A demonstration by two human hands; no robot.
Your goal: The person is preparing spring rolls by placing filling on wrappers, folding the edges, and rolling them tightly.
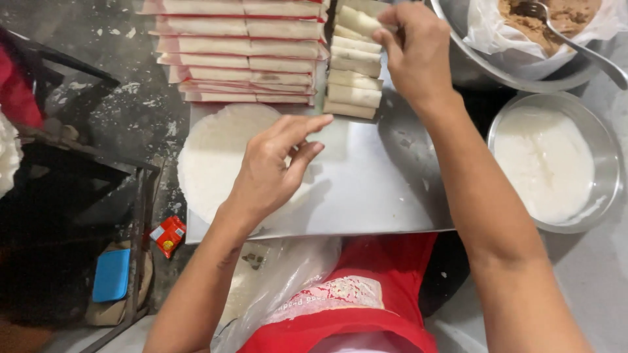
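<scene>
Left hand [271,167] resting on a stack of round white wrappers [209,160], fingers loosely curled, fingertips pinching at the top sheet's edge — grasp on a single sheet cannot be confirmed. Wrapper stack under and to the left of that hand, overhanging the left edge of a flat metal tray [366,189].

Right hand [412,49] raised farther away, fingers closed on the top roll [356,19] of a column of pale rolled wrappers [353,78]. Column running from that hand back toward the left hand, rolls lying side by side and touching.

Left of the column, beyond the left hand: stacked trays of finished rolls [242,55] with red edges.

Right of the right forearm: steel bowl of white paste [549,163], just beside the tray. Beyond it, near the right hand — a larger bowl lined with white plastic, holding brown filling [562,16] and a metal spoon [575,46].

Nearest the body: red garment [366,301], clear plastic bag [288,274]. Low left of the left forearm: small red packet [168,235], blue flat object [111,274].
</scene>
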